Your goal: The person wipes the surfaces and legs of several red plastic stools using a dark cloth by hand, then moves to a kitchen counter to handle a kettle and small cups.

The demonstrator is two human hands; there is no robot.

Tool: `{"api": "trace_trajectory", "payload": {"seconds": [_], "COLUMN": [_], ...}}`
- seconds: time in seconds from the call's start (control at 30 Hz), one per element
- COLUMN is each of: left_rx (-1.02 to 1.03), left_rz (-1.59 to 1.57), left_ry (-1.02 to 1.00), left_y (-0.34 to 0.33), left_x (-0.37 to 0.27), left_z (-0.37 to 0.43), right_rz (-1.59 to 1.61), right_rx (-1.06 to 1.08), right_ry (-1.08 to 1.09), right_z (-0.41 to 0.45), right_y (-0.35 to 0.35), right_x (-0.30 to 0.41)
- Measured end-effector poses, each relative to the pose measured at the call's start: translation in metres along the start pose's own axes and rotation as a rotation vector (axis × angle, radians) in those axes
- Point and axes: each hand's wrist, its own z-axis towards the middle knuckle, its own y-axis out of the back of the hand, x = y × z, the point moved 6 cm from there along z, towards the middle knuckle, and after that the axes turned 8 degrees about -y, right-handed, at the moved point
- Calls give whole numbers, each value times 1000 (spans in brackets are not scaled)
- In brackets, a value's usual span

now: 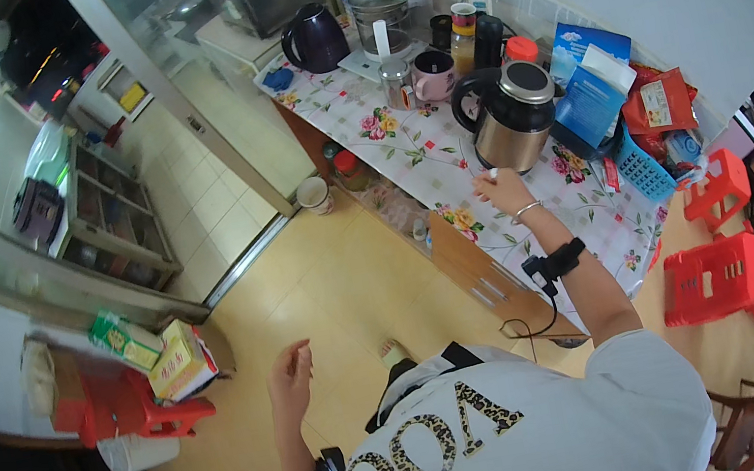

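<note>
My right hand (506, 192) is over the flowered tablecloth (399, 145), just in front of a metal-and-black electric kettle (514, 115). A small white object (492, 173) shows at its fingertips; what it is cannot be made out. The kettle stands upright with its lid on and its black handle to the left. My left hand (292, 373) hangs above the tiled floor, away from the table, with nothing in it and its fingers loosely extended. Behind the kettle and to its left are a pink mug (433, 76) and a clear glass jar (397, 85).
A dark kettle (318, 39) and a kitchen scale (360, 67) stand farther back. Right of the metal kettle sits a blue basket (644, 168) of packets. Red plastic stools (714, 280) flank the table's right end. On the floor are a paper-like bin (316, 197) and, left, stacked boxes (181, 362).
</note>
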Motion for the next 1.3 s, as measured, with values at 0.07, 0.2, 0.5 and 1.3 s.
{"api": "trace_trajectory", "payload": {"seconds": [0.07,0.2,0.5,1.3], "left_rx": [77,235,551,1118], "left_rz": [2,7,-29,-365], "left_ry": [-40,-147,-494,183], "left_y": [8,-4,-164,-262], "left_x": [-6,-12,-62,-15], "left_z": [65,177,360,503], "right_rz": [-104,-479,-550,-349], "right_rx": [-170,-424,-427,-654], "right_ry": [-1,-7,-51,52], "right_z": [35,54,54,155], "right_y": [18,35,19,-60], "right_x": [-28,-20,-9,133]}}
